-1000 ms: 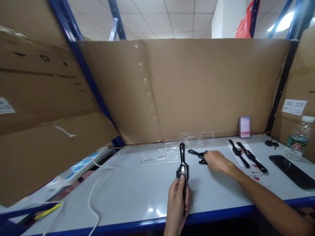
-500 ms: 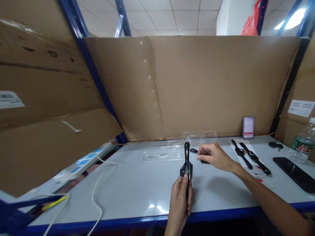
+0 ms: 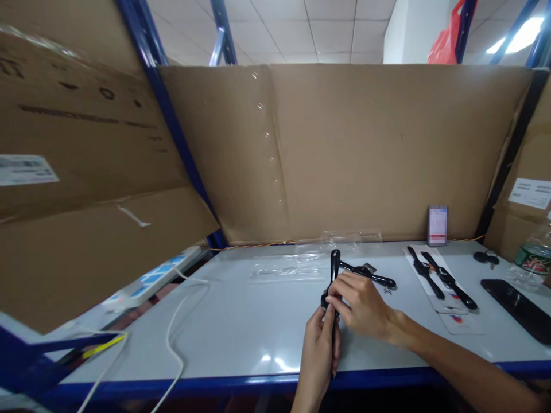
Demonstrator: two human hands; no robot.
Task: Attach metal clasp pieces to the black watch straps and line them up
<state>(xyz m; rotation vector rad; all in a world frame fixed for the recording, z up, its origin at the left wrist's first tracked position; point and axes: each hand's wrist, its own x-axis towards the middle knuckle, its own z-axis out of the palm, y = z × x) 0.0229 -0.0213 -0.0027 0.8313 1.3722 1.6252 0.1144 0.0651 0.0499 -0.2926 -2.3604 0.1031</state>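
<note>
My left hand [image 3: 321,350] is wrapped round a black smartwatch [image 3: 333,269], which stands upright with its strap pointing up. My right hand [image 3: 359,301] has its fingertips pinched at the watch body, next to my left thumb. What the pinch holds, if anything, is too small to make out. Just behind the hands a loose black strap [image 3: 370,276] lies on the white table [image 3: 241,332].
Two black watches [image 3: 441,278] lie on a paper sheet at the right, near a black phone [image 3: 519,307], keys [image 3: 486,258] and a water bottle [image 3: 534,255]. Clear plastic trays [image 3: 286,267] lie at the back. A white cable [image 3: 172,338] and power strip [image 3: 150,281] are at the left. Cardboard walls surround the table.
My right hand left the loose strap on the table, lifted and came to the watch held in my left hand. The camera view shifted slightly left.
</note>
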